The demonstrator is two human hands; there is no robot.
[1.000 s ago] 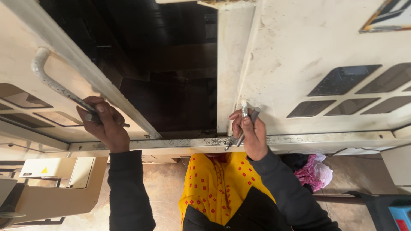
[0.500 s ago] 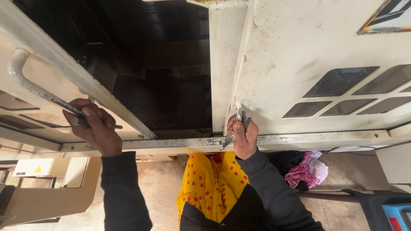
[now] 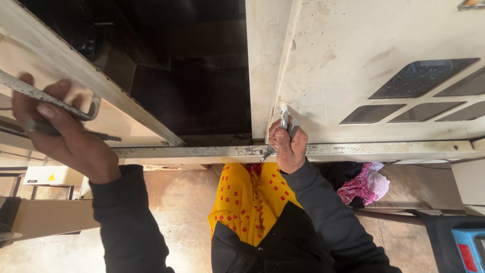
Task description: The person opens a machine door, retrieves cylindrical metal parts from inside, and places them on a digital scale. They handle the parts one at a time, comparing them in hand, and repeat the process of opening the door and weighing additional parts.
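Left hand (image 3: 65, 136) fisted round door handle (image 3: 30, 93) plus a thin rod, bracing; right hand (image 3: 288, 144) grips metal tools (image 3: 285, 124) at the frame (image 3: 262, 76) foot.

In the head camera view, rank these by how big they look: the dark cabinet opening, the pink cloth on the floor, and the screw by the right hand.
1. dark cabinet opening
2. pink cloth
3. screw, tiny under the right hand

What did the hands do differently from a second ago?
The left hand slid left along the metal handle of the open door, still gripping it with a thin rod. The right hand stayed at the cabinet's lower edge, still holding its small metal tools.
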